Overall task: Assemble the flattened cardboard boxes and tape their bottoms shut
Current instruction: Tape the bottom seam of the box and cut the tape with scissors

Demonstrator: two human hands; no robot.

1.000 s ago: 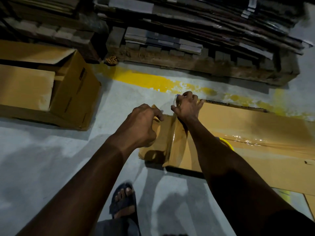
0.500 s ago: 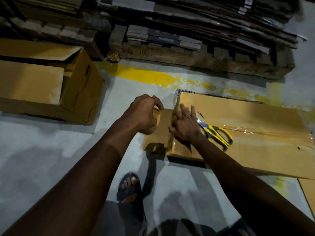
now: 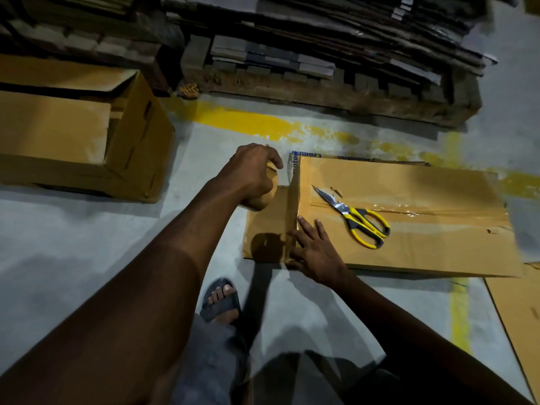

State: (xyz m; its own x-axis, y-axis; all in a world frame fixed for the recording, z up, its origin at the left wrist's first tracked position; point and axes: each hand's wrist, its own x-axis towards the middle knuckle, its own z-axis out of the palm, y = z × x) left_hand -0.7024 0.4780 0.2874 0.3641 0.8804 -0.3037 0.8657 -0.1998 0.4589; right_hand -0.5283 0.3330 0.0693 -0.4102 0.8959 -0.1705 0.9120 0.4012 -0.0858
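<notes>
Cardboard box (image 3: 409, 176) lies flat under right hand (image 3: 317, 254), spread fingers (image 3: 321, 232) pressing its taped edge; left hand (image 3: 251, 173) grips tape roll (image 3: 261, 201) just beside it.

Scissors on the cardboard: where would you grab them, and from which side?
Probably by the yellow handles, coming from the near right. The scissors lie flat on the taped box, blades closed and pointing far left, so the loops face the person. The right hand, flat on the box edge, is nearest; the left hand grips the tape roll.
</notes>
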